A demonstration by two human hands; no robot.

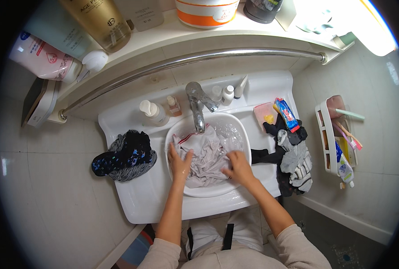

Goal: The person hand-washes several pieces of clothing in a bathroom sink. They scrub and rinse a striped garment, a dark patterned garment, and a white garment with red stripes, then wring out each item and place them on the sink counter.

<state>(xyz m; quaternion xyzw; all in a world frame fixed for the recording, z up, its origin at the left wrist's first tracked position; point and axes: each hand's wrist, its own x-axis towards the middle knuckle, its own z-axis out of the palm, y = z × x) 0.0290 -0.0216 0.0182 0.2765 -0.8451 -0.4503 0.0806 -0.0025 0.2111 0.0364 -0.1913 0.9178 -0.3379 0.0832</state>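
A white plastic basin [243,131] sits in the sink, under the chrome faucet [196,107]. Wet pale cloth with red trim, apparently a garment [206,161], lies bunched in water inside it. Clear splashing water shows at the basin's upper right. My left hand [180,163] is at the basin's left side, thumb and fingers spread beside the garment. Over the right side is my right hand [240,168], its fingers curved and its thumb apart, close to the cloth. Whether its fingertips touch the fabric is hard to see.
Dark patterned cloth [125,156] is heaped on the left of the white washbasin counter [142,201]. Socks and other clothes [293,158] pile up on the right, beneath a blue packet [286,114]. A pump bottle [154,112] stands behind. A metal rail [192,64] and loaded shelf [152,37] run above.
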